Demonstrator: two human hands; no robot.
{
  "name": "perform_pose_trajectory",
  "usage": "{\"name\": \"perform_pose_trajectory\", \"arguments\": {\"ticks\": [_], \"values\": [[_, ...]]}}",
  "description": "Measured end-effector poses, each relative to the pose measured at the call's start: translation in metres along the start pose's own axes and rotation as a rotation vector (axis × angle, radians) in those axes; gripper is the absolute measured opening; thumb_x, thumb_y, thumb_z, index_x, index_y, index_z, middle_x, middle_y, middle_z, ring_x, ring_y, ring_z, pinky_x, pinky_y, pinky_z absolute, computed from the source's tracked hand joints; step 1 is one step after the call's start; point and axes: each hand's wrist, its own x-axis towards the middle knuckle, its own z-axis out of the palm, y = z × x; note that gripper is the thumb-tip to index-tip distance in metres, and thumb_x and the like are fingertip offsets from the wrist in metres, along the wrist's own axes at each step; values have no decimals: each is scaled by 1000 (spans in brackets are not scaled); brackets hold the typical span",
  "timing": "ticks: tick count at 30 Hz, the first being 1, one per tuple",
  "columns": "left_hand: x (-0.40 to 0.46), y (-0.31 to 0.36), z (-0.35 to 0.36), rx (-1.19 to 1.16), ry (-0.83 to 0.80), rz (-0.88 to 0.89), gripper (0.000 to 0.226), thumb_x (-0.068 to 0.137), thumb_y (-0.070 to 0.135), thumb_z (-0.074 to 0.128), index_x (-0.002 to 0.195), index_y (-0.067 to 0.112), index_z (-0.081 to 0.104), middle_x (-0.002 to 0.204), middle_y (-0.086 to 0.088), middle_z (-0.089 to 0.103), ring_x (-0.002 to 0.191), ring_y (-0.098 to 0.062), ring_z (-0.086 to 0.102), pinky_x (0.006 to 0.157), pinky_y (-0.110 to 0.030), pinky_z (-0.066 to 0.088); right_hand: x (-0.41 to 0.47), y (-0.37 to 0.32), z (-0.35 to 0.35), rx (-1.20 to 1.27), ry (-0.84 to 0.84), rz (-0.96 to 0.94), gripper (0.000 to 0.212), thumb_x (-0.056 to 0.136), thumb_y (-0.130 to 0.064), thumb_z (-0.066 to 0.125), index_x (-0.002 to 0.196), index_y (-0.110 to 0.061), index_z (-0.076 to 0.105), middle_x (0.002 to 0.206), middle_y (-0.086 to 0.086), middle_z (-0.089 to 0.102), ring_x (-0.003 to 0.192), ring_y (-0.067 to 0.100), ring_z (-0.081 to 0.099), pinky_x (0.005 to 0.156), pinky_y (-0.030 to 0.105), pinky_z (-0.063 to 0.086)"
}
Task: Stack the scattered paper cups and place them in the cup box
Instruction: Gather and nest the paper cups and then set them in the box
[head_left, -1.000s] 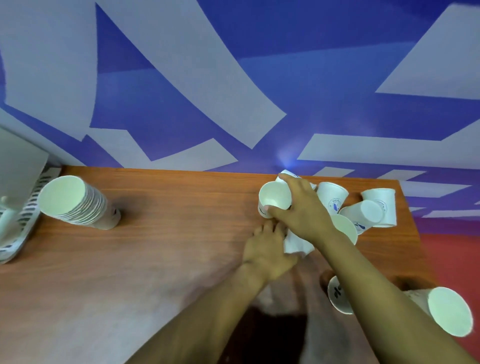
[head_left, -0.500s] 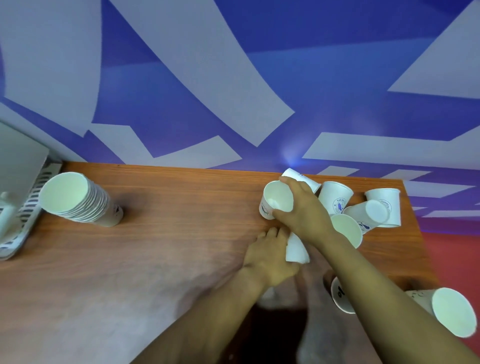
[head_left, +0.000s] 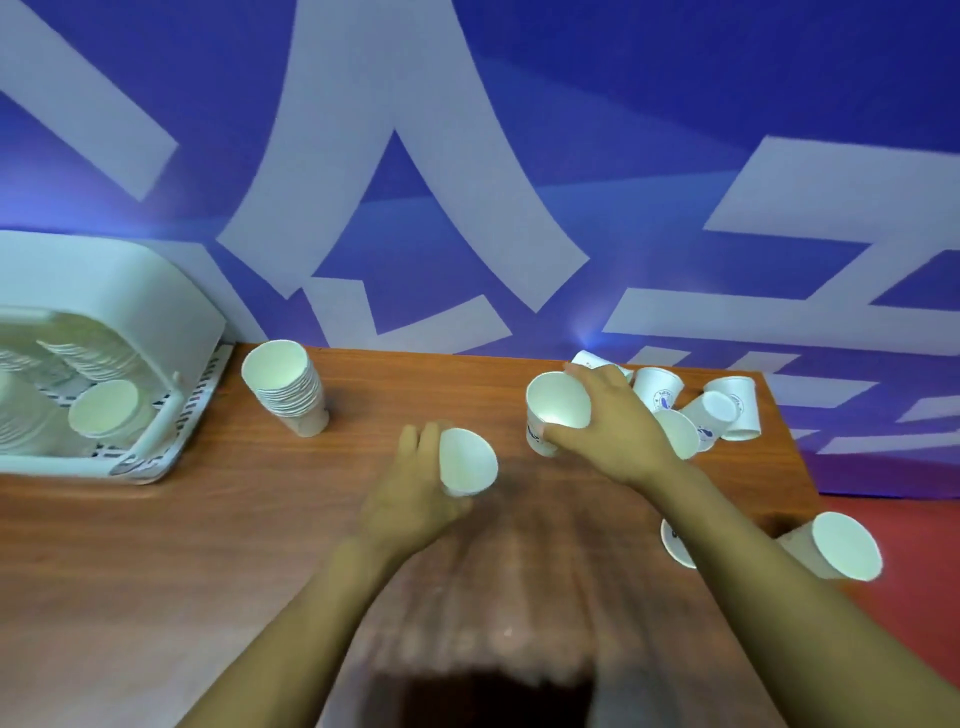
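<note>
While left fingers (head_left: 415, 441) wrap one cup (head_left: 466, 461), right fingers (head_left: 597, 379) seemingly grip another cup (head_left: 557, 410) (rim upward).

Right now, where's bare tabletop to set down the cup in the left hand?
Free: the wood between the cup stack and the left hand, and the near-left table below the cup box. Crowded: the far right corner, where loose cups cluster behind the right hand, and two more lie at the right edge.
</note>
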Motion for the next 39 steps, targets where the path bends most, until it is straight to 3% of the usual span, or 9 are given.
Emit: {"name": "perform_pose_trajectory", "arguments": {"ticks": [5,11,17,23,28,31,39], "values": [[-44,-22,-45,71,129,-44,68,59,27,81,115,17,44,105,1,42,98,-23,46,82,-38,46,-35,-35,10,50,7,-50,74,69,-59,71,132,-31,43,126,-8,42,114,13,47,89,30,41],[-76,-35,-64,55,74,-40,79,66,27,74,135,20,35,124,-1,42,116,-23,44,93,-36,44,-60,-61,31,89,14,-83,78,66,-58,75,132,-32,43,127,-7,40,115,13,47,89,28,39],[-80,-49,-99,0,113,53,75,73,35,71,137,27,33,133,4,38,120,-17,42,96,-28,40,-80,-89,47,79,42,-67,83,65,-50,80,135,-27,41,128,-8,38,117,12,45,89,24,36],[-88,-111,-151,-3,81,77,68,71,39,71,130,31,39,118,6,42,113,-14,46,92,-29,42,-85,-158,83,102,69,-43,76,67,-49,78,132,-30,44,123,-12,37,110,9,47,89,24,39],[-96,-186,-215,21,123,48,73,73,28,70,137,20,36,129,-1,37,121,-22,38,100,-31,33,-72,-240,134,99,37,-43,59,70,-51,74,121,-36,49,117,-14,44,107,9,50,90,30,45],[-101,-226,-241,39,96,18,73,72,32,69,137,20,36,126,-2,37,117,-24,37,97,-32,34,-63,-279,166,123,-4,-32,47,71,-49,73,111,-41,50,114,-13,47,106,7,50,89,31,46],[-91,-269,-278,9,68,-22,77,80,32,64,146,23,25,131,-3,31,125,-26,31,102,-33,31,-45,-337,219,133,-32,-18,66,72,-51,72,129,-30,48,126,-10,47,114,10,46,97,35,44]]}}
